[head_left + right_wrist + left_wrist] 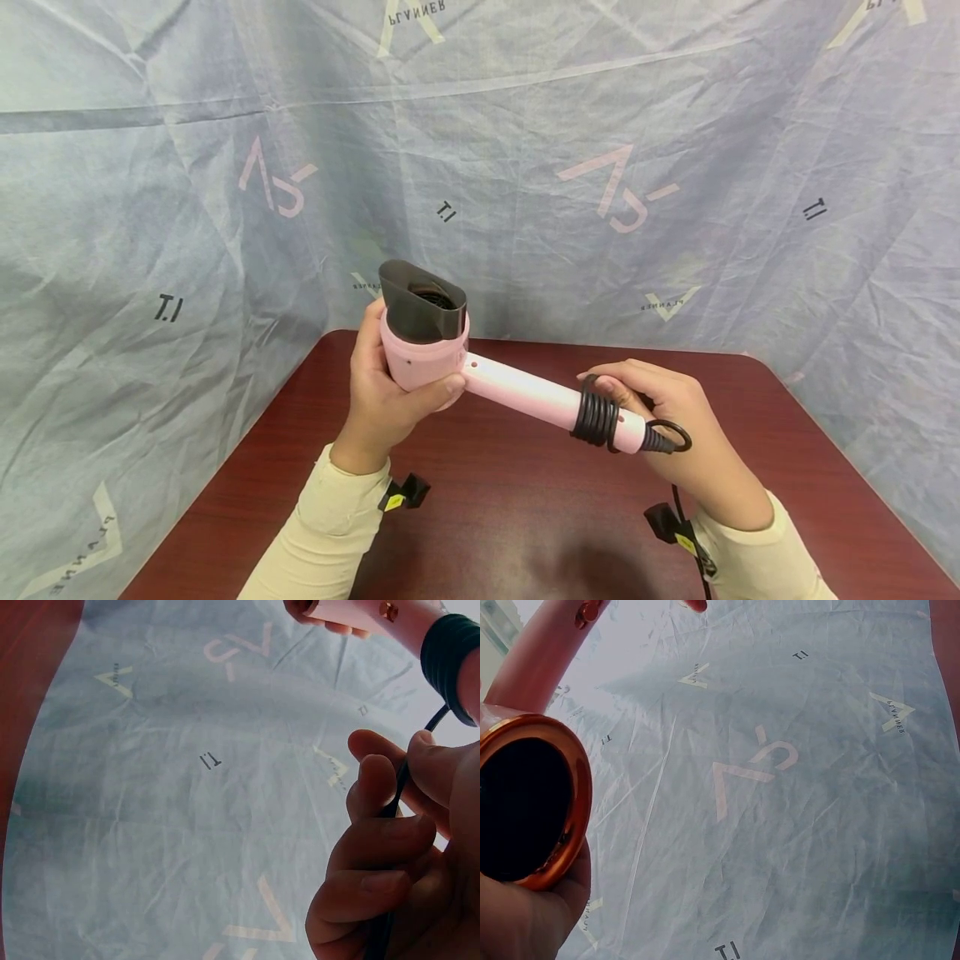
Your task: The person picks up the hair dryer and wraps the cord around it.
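Note:
A pink hair dryer (517, 388) with a dark nozzle (420, 312) is held up over the table, nozzle upward. My left hand (386, 408) grips its round head, thumb across the near side. In the left wrist view the head's copper-coloured ring (581, 795) surrounds a dark end. Several turns of black cord (596, 418) are wound round the handle near its end. My right hand (667, 408) is beside that end; in the right wrist view its curled fingers (375, 847) and thumb hold the cord (403, 776) just off the coil.
Below is a dark red-brown table (495, 517). Grey printed fabric (510, 208) hangs behind it and along the sides. More cord (686, 525) runs down past the right wrist. Each wrist wears a small black camera mount (412, 492).

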`<control>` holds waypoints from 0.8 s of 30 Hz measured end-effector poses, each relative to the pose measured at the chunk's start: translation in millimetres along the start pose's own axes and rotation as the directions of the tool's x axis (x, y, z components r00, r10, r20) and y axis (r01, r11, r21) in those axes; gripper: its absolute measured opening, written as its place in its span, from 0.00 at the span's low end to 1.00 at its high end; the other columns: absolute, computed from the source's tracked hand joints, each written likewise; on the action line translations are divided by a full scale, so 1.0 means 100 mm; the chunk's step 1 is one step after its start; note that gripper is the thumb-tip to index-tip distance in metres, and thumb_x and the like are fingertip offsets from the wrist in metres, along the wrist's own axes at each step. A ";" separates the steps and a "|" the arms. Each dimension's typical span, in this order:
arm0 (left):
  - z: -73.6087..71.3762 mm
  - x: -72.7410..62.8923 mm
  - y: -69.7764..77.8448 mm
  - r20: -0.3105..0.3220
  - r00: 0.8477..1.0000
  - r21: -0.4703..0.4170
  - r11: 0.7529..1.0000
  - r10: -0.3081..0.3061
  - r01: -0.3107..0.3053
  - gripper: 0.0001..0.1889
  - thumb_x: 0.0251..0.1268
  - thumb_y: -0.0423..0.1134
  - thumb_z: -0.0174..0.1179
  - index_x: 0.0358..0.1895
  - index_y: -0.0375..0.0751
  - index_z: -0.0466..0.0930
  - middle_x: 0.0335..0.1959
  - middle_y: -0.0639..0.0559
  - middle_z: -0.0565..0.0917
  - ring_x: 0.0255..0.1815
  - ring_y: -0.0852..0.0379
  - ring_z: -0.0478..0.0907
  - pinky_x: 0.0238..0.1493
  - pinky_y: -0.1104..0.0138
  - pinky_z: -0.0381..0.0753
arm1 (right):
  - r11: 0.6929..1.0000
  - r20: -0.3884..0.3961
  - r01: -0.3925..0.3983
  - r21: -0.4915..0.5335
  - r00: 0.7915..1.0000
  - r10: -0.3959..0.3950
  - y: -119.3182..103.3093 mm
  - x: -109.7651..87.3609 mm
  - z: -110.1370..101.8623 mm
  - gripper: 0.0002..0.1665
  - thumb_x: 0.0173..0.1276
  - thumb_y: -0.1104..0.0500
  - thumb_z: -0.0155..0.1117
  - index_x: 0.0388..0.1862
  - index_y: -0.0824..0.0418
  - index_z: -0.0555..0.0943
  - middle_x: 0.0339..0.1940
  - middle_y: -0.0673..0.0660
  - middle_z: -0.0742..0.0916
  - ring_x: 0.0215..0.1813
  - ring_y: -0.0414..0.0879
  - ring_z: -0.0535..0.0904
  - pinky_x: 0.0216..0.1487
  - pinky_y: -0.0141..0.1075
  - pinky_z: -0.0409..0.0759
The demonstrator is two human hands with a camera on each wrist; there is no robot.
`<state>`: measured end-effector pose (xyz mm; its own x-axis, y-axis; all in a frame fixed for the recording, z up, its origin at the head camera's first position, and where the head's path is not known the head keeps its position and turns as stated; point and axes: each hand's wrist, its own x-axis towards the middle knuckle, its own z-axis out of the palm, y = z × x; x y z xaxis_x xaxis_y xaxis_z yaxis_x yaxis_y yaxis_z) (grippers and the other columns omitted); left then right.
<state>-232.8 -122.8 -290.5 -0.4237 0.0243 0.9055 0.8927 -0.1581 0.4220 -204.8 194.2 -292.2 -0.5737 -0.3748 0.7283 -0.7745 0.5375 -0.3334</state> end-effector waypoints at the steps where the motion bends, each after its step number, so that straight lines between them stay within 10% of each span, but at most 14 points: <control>1: 0.00 0.00 0.00 0.000 1.000 0.001 1.000 0.005 -0.005 0.45 0.47 0.35 0.80 0.67 0.25 0.65 0.55 0.39 0.82 0.52 0.43 0.80 0.56 0.58 0.83 | 1.000 0.001 -0.006 0.007 1.000 0.006 0.00 0.00 0.00 0.16 0.74 0.64 0.66 0.50 0.42 0.87 0.41 0.36 0.88 0.33 0.32 0.79 0.35 0.24 0.76; 24: 0.03 -0.03 0.00 -0.035 0.997 0.231 0.971 -0.062 0.068 0.43 0.41 0.29 0.80 0.67 0.41 0.73 0.53 0.44 0.83 0.50 0.46 0.81 0.55 0.60 0.83 | 0.988 0.026 -0.144 -0.056 0.989 0.145 0.05 -0.04 0.06 0.10 0.78 0.54 0.63 0.42 0.36 0.86 0.27 0.35 0.83 0.27 0.34 0.77 0.30 0.26 0.75</control>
<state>-230.8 -119.8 -292.4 -0.4831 -0.0003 0.8756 0.8730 0.0765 0.4817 -208.1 194.0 -300.4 -0.6868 -0.3121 0.6564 -0.6679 0.6272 -0.4006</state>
